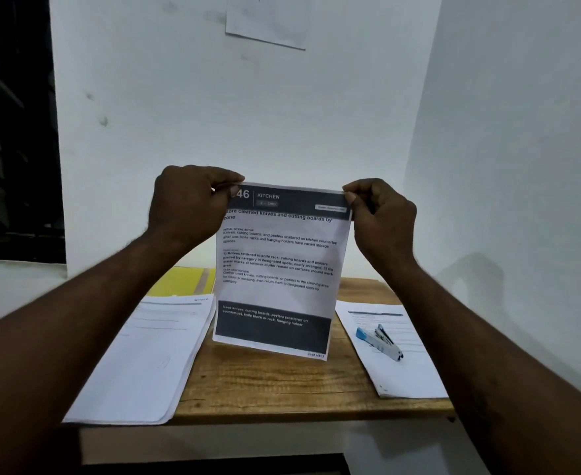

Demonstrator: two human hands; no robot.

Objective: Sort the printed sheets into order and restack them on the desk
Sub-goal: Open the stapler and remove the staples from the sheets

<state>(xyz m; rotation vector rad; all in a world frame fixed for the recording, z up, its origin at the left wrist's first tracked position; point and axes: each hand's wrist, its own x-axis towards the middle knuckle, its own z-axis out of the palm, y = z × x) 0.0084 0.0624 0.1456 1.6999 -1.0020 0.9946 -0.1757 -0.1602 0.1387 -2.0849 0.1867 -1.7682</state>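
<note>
- White printed sheet [275,269], dark-banded, pinched at top corners: left hand [189,204], right hand [381,217].
- Two white paper stacks [145,358] [409,375], one blue-and-silver stapler [380,342] on wooden worktop [275,382].

The left hand [188,204] and right hand [381,217] are bare, the left forearm [76,323] and right forearm [488,337] uncovered to the frame's edge, with fine hair near the wrists and short-trimmed fingernails.

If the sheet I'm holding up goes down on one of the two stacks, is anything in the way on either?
A stapler lies on top of the right stack, so it would have to move first. Nothing visible sits on the left stack or between it and the held sheet.
</note>
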